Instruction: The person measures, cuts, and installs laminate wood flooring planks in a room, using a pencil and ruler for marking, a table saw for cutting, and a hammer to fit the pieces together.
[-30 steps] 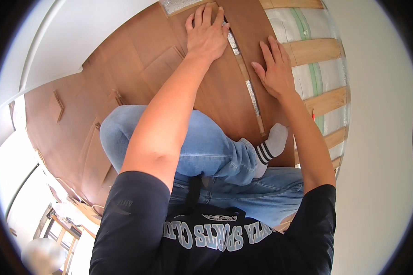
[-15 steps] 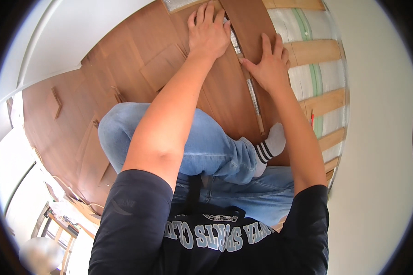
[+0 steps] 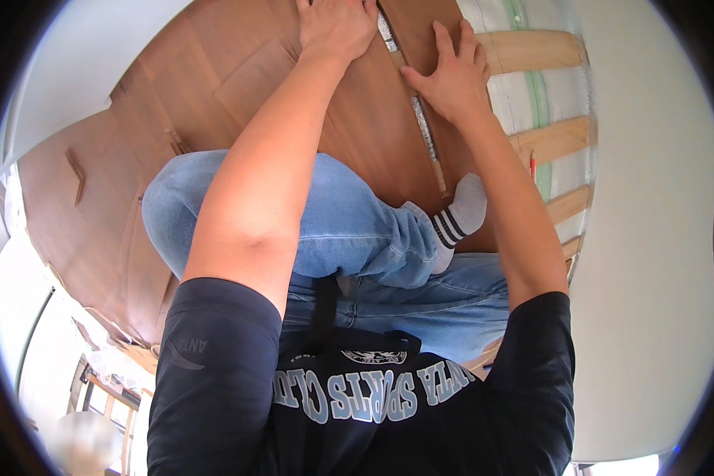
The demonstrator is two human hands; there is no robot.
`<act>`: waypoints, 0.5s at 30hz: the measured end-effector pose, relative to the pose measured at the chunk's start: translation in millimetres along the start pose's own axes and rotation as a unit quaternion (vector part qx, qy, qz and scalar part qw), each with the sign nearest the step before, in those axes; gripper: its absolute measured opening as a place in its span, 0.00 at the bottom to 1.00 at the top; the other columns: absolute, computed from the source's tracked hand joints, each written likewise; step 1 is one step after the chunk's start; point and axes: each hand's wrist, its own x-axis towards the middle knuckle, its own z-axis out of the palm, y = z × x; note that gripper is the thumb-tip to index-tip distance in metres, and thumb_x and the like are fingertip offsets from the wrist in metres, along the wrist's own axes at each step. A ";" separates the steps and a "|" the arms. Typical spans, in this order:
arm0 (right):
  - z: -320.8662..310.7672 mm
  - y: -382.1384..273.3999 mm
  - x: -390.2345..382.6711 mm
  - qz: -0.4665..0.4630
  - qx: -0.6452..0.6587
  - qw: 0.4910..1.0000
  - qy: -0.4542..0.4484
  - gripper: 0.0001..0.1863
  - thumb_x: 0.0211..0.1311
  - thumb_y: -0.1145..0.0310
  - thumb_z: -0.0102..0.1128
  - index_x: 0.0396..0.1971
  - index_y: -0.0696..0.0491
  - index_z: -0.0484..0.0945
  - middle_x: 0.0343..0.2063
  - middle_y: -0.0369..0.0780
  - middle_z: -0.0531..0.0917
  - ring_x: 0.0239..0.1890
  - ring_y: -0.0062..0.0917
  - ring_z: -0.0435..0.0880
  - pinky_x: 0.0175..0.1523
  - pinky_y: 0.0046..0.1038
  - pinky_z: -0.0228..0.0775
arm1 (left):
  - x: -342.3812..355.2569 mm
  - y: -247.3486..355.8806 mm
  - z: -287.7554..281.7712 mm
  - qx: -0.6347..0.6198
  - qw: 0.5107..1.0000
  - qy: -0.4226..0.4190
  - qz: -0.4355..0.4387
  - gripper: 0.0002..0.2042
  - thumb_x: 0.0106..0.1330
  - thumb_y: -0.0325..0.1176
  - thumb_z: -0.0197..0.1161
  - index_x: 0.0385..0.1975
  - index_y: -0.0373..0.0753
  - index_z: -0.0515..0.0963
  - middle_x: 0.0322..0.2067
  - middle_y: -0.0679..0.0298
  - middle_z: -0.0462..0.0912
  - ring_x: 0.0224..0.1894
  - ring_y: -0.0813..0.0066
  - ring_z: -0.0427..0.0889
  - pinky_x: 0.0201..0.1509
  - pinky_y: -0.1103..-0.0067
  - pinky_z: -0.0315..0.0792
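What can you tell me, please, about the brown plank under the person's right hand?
The plank is long, narrow, straight-edged and matte brown, like wood or laminate. It lies flat, running away from the person, its far end outside the picture. A narrow gap showing silvery material runs along its left edge; pale battens show beyond its right. The right hand spreads over it, and a socked foot hides part of its near end.

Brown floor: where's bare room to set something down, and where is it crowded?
Bare boards show between the left forearm and the silvery gap, and between the two brown scraps at far left. It's crowded around the left hand, right hand and socked foot.
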 end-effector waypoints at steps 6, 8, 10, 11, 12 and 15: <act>-30.8 35.7 -61.1 0.057 0.020 0.991 -0.122 0.54 0.52 0.45 0.77 0.77 0.48 0.60 0.79 0.51 0.49 0.76 0.55 0.55 0.75 0.55 0.57 | 1.1 8.2 -1.3 0.011 1.000 0.008 0.010 0.23 0.77 0.42 0.49 0.65 0.37 0.76 0.71 0.53 0.68 0.76 0.58 0.60 0.79 0.58 0.50; -32.6 75.6 -89.5 -0.016 0.127 0.986 -0.109 0.51 0.56 0.47 0.75 0.75 0.53 0.62 0.79 0.52 0.53 0.77 0.52 0.57 0.77 0.48 0.58 | 4.8 12.3 -2.3 0.014 0.999 -0.028 -0.007 0.24 0.77 0.43 0.49 0.66 0.37 0.75 0.71 0.53 0.68 0.76 0.58 0.60 0.79 0.58 0.50; -44.8 95.5 -113.1 0.012 0.187 0.977 -0.099 0.47 0.59 0.50 0.74 0.73 0.57 0.64 0.76 0.54 0.60 0.76 0.50 0.61 0.78 0.42 0.58 | 2.2 5.1 0.8 0.011 1.000 -0.025 -0.001 0.25 0.78 0.44 0.48 0.67 0.37 0.73 0.72 0.53 0.67 0.76 0.57 0.60 0.79 0.58 0.49; -44.0 109.9 -128.2 0.060 0.154 0.982 -0.089 0.46 0.60 0.50 0.73 0.73 0.58 0.65 0.75 0.55 0.62 0.76 0.50 0.61 0.78 0.42 0.58 | 1.3 4.6 2.6 0.015 1.000 -0.022 -0.011 0.26 0.78 0.45 0.48 0.69 0.37 0.72 0.72 0.53 0.67 0.77 0.57 0.59 0.80 0.58 0.49; -43.9 122.6 -138.6 0.105 0.121 0.984 -0.078 0.44 0.62 0.50 0.72 0.72 0.59 0.66 0.74 0.56 0.64 0.76 0.50 0.62 0.77 0.42 0.59 | 2.7 7.9 2.7 0.021 0.999 -0.015 -0.022 0.27 0.78 0.47 0.48 0.70 0.37 0.71 0.73 0.54 0.66 0.77 0.57 0.58 0.80 0.58 0.48; -36.8 136.1 -167.4 0.091 0.085 0.992 -0.024 0.44 0.65 0.46 0.67 0.72 0.60 0.66 0.72 0.59 0.66 0.75 0.54 0.62 0.77 0.46 0.57 | 4.3 23.8 -0.3 0.017 0.999 -0.025 -0.018 0.29 0.79 0.51 0.48 0.72 0.40 0.70 0.74 0.54 0.65 0.78 0.57 0.56 0.81 0.58 0.46</act>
